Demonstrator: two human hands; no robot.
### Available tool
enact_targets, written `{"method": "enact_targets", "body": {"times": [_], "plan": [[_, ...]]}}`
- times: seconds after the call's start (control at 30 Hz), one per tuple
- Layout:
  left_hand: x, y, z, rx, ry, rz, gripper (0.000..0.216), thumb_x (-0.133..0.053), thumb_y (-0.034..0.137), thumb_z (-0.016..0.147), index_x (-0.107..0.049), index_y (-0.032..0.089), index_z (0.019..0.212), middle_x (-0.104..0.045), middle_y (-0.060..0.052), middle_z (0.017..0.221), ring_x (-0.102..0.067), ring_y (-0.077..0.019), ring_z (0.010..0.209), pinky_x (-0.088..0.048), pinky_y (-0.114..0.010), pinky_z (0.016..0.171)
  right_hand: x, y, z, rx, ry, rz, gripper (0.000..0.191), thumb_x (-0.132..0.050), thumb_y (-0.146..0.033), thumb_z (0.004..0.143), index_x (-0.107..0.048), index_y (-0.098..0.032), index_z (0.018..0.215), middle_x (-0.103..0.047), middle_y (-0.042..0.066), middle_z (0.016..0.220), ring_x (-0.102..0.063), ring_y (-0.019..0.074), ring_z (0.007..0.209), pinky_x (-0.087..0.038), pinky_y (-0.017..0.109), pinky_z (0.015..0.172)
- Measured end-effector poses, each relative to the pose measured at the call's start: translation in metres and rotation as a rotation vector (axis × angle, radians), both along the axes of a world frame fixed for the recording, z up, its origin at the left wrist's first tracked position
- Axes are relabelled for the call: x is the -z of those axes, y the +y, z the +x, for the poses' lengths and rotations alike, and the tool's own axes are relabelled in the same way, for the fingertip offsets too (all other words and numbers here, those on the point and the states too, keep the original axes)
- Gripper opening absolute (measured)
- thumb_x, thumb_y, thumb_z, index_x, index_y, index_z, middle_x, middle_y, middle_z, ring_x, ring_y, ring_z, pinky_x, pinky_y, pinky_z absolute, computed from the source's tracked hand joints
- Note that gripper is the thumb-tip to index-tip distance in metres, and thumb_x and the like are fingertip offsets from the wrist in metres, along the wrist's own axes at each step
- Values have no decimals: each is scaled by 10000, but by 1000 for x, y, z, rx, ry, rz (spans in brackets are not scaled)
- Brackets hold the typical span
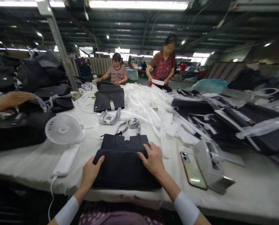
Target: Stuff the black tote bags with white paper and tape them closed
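A black handbag (127, 170) lies on the white-covered table in front of me, its flap side facing away. Its handles, wrapped in clear film (130, 125), stretch out beyond its far edge. At the bag's left side is my left hand (91, 172), thumb on top of the edge and the other fingers hidden beside or below it. My right hand (153, 159) rests on the bag's upper right part with its fingers spread. Farther back stands another black bag (109, 97), with a wrapped strap coil (110, 117) in front of it.
A white fan (64, 129) and a white power bank (66, 161) with a cable lie left. To the right are a phone (193, 170) and a tape dispenser (211, 165). White packing material (144, 103) is heaped behind. A co-worker's hand (18, 98) reaches in from the left.
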State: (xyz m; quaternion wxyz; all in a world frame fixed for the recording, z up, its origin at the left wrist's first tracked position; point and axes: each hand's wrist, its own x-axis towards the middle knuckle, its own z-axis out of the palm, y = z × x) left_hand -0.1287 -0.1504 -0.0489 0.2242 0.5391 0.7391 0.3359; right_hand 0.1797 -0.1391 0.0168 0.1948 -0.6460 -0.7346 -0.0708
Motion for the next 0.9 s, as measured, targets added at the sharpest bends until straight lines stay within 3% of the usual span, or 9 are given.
{"method": "enact_targets", "body": {"times": [0.1, 0.2, 0.3, 0.47, 0.53, 0.6, 0.7, 0.8, 0.9], "plan": [[0, 0, -2, -15, 120, 101, 577, -466, 651, 820, -627, 162, 1080, -692, -113, 959, -634, -304, 916, -477, -396, 803, 10, 5, -14, -144, -29, -108, 509, -421, -572, 907, -564, -242, 1268, -526, 133, 1352, -419, 309, 1266, -245, 524, 1060], [-14, 6, 12, 16, 400, 367, 594, -464, 561, 860, -545, 124, 1254, -632, -164, 1116, -575, -327, 1048, -438, -466, 911, 20, 7, -19, -153, -36, -169, 537, -377, -597, 912, -541, -261, 1298, -495, 126, 1393, -422, 312, 1264, -263, 523, 1047], [-31, 12, 45, 264, 584, 548, 524, -439, 452, 909, -473, 185, 1358, -520, -146, 1340, -475, -310, 1221, -349, -494, 1035, 23, 5, -18, -152, -24, -180, 547, -369, -604, 912, -531, -266, 1310, -482, 126, 1408, -417, 317, 1272, -272, 526, 1047], [-25, 18, 92, 556, 760, 479, 552, -441, 507, 903, -443, 267, 1401, -465, -98, 1431, -415, -344, 1294, -260, -564, 1079, 25, 18, -3, -155, 122, -101, 492, -412, -517, 920, -557, -209, 1275, -533, 134, 1350, -473, 283, 1229, -348, 456, 1033], [-15, 19, 96, 580, 770, 424, 575, -418, 543, 903, -442, 264, 1405, -476, -105, 1422, -432, -349, 1280, -270, -563, 1072, 24, 33, 16, -35, 204, 34, 505, -399, -467, 925, -538, -140, 1284, -530, 174, 1333, -474, 277, 1228, -370, 425, 1025], [-7, 19, 96, 576, 759, 390, 597, -397, 561, 905, -417, 263, 1423, -464, -108, 1433, -428, -350, 1286, -271, -559, 1072, 23, 51, 42, 217, 212, 179, 557, -421, -438, 897, -492, -74, 1312, -502, 233, 1332, -451, 325, 1238, -367, 473, 1011], [-2, 21, 93, 572, 739, 372, 610, -383, 569, 909, -387, 268, 1440, -455, -107, 1441, -420, -348, 1293, -268, -556, 1075, 17, 73, 81, 503, 180, 107, 561, -460, -352, 824, -505, -41, 1289, -586, 264, 1187, -523, 378, 1126, -411, 515, 909], [-4, 22, 93, 576, 718, 372, 618, -374, 582, 910, -371, 276, 1448, -458, -102, 1438, -425, -335, 1290, -264, -545, 1082, 5, 81, 106, 474, 211, -78, 438, -362, -287, 830, -659, -86, 1081, -694, 190, 887, -636, 309, 885, -469, 419, 798], [-7, 21, 94, 575, 694, 374, 612, -377, 580, 910, -376, 283, 1444, -456, -96, 1440, -427, -324, 1287, -250, -535, 1092, -15, 75, 118, 447, 239, -54, 521, -256, -283, 858, -645, -84, 1142, -704, 186, 988, -649, 279, 923, -473, 382, 835]]}}
